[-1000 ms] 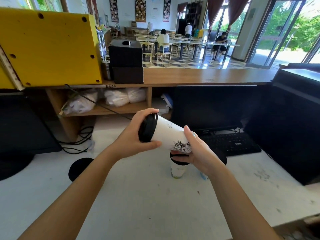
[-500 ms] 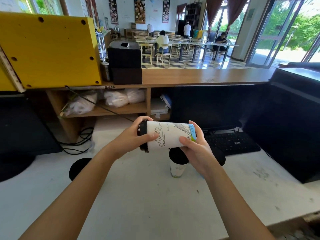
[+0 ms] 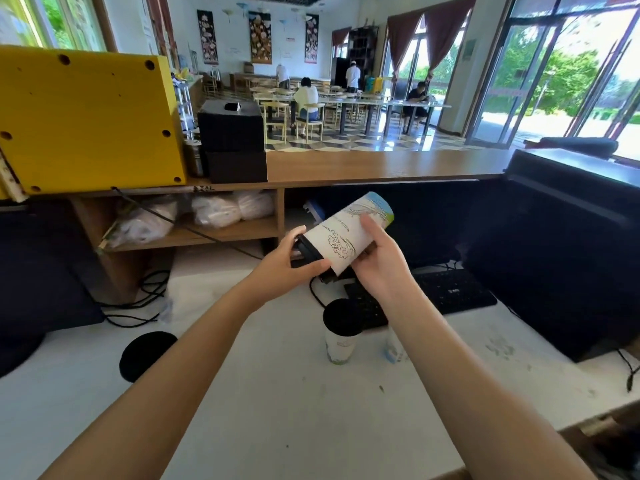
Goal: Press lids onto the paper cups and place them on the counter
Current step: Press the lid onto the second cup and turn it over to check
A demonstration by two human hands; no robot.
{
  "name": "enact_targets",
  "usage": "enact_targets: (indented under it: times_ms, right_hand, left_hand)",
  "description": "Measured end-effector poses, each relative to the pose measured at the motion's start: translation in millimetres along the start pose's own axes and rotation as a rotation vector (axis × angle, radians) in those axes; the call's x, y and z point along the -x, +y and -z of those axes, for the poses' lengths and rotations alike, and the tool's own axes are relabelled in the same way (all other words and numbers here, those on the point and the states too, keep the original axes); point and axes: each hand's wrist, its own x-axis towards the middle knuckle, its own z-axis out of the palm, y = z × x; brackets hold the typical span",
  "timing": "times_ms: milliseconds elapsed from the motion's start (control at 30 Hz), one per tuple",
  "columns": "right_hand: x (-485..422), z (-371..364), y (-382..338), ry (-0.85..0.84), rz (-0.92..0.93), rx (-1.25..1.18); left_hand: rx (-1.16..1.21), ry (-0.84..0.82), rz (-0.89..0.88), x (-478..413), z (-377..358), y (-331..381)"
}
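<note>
Nearest me is a scuffed white worktop [image 3: 277, 410]. On it is a standing cup [image 3: 341, 344], upright, black lid already on. I take that cup as my marker. Just right of it is a second cup [image 3: 393, 353], mostly hidden behind the right forearm, so I cannot tell whether it is lidded. Well left of the standing cup a flat black disc [image 3: 147, 355] lies on the worktop. Spare lid or cable cover, unclear.

Above and just beyond the standing cup, both hands are in the air with the held cup [image 3: 349, 237]. It is tilted, mouth end low and left, base high and right. A black lid [image 3: 308, 252] sits over the mouth.

The left hand [image 3: 287, 268] is curled on the lid, fingers over the top edge and thumb along the near side, squeezing at the rim. The right hand [image 3: 379, 265] wraps the cup's body, thumb across the printed side and fingers underneath, bracing against the push.

Step in hand, as I read it: pressing the lid home on this cup. The rim's far side is hidden, so I cannot tell whether it is seated all round.

Beyond the standing cup is a black keyboard [image 3: 450, 292], then a long wooden counter [image 3: 381, 164], higher up.

Next move calls for:
- Work round the rim until it is tight.
- Turn the cup upright, gripping lightly so the paper wall doesn't buckle.
- Set it down clear of the standing cup, either beside it or up on the wooden counter; I can't say which.
</note>
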Motion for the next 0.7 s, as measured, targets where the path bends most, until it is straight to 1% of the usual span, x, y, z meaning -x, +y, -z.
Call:
enact_targets:
  times_ms: [100, 167, 300, 367, 433, 600, 633, 700]
  right_hand:
    - [-11.1, -21.0, -16.3, -0.055, 0.074, 0.197]
    - [-17.3, -31.5, -22.5, -0.079, 0.142, 0.403]
    - [-23.4, -48.3, -21.6, -0.075, 0.243, 0.865]
    - [-26.6, -54.7, -18.6, -0.080, 0.274, 1.030]
    - [-30.7, -58.3, -15.1, -0.084, 0.290, 1.109]
    - [-38.2, -60.8, -10.9, -0.086, 0.294, 1.160]
    - [-39.2, -60.8, -11.1, -0.084, 0.292, 1.162]
    - [-40.8, -60.3, -11.0, -0.088, 0.288, 1.121]
  left_hand:
    - [-0.024, 0.039, -0.046, -10.5, 0.3, 0.7]
    - [-0.008, 0.049, -0.067, -17.1, -0.4, -0.5]
    - [0.098, 0.036, -0.060, -31.6, -2.7, -16.6]
    - [0.181, 0.008, -0.032, -35.2, -3.7, -24.4]
    - [0.273, -0.022, -0.013, -37.3, -5.4, -31.8]
    - [0.474, -0.049, 0.006, -35.6, -11.6, -35.2]
    - [0.570, -0.062, 0.021, -34.8, -13.6, -35.8]
    - [0.908, -0.135, 0.043, -32.7, -21.4, -37.8]
